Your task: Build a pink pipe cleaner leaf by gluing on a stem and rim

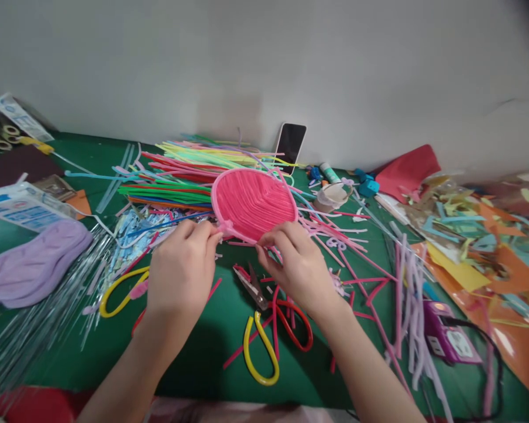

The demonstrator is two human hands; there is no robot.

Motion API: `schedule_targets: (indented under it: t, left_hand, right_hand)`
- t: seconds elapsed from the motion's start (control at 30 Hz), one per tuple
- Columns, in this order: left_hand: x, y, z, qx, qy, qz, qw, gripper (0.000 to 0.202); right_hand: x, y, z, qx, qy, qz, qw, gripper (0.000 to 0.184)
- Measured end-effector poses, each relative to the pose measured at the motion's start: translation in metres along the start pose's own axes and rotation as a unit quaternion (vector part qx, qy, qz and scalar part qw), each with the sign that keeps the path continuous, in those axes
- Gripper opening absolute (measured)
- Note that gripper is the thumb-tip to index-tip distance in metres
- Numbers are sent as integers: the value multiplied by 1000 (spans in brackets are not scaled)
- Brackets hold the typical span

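The left hand (183,267) and right hand (296,261) are pinching a pink panel (255,202) between the fingers (271,236), its middle looking filled, its edging (214,202) apparently being secured.

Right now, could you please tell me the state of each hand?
Left hand: closed, pinching the pink oval piece at its lower left edge.
Right hand: closed, holding the same piece along its lower edge.

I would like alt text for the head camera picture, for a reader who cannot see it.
A left hand and a right hand pinch the near edge of a rounded pink panel above a cluttered green table. Nearer the viewer lie open yellow-and-red-handled scissors; beyond are colourful pipe cleaners and a phone.
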State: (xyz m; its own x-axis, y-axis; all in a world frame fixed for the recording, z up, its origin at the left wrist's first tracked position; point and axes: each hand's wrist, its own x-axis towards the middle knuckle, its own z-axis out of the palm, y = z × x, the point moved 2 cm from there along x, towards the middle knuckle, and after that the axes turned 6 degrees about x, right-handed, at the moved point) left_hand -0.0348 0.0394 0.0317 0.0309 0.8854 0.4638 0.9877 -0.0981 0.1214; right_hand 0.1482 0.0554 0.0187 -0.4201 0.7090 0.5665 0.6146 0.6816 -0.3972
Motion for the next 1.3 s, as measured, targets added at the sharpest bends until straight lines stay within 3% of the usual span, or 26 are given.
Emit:
schedule_targets:
  t: [0.1,0.2,0.27,0.33,0.4,0.43,0.53,0.6,0.7,0.77,0.83,0.9,0.97,1.07,1.2,1.3]
  left_hand:
    - [1,-3,2,-25,-6,-21,999,25]
    - [0,-5,2,-71,1,-37,997,21]
    - [-4,-5,4,-120,20,-52,991,17]
    - [-11,-3,6,-170,38,-75,982,14]
    - [-19,1,9,-207,50,-99,972,12]
    - [-23,3,11,-222,53,-109,967,11]
    - [-34,10,14,-293,51,-149,943,9]
    - [-37,12,16,-415,-1,-203,887,18]
    - [-36,19,19,-629,-132,-272,716,44]
    - [-33,23,19,-712,-157,-294,618,48]
    - [-29,26,19,-753,-135,-320,559,46]
    - [-28,28,21,-765,-109,-349,531,48]
    - [-28,30,24,-757,-83,-367,534,49]
    - [-29,31,24,-737,-41,-368,565,42]
    - [-26,33,17,-687,-29,-372,623,27]
    - [-21,37,10,-675,-37,-362,642,24]
  right_hand:
    - [-8,-1,6,-23,24,-24,999,12]
    - [-16,-4,13,20,129,-6,991,17]
    - [-19,-7,15,117,248,79,958,26]
    - [-22,-12,18,264,313,198,890,27]
    - [-22,-21,20,386,287,282,830,24]
    - [-21,-26,19,416,263,306,815,23]
    - [-21,-34,9,418,251,344,802,19]
    - [-21,-33,1,409,264,350,800,15]
    - [-19,-26,-6,428,247,331,804,12]
    - [-16,-21,-6,458,206,321,803,14]
    - [-13,-19,-3,495,163,324,790,18]
    - [-13,-16,2,521,142,352,765,23]
    - [-15,-13,9,530,133,404,734,29]
    - [-20,-10,18,525,128,454,708,37]
    - [-20,-10,22,513,147,449,717,38]
    - [-18,-12,23,506,165,442,722,35]
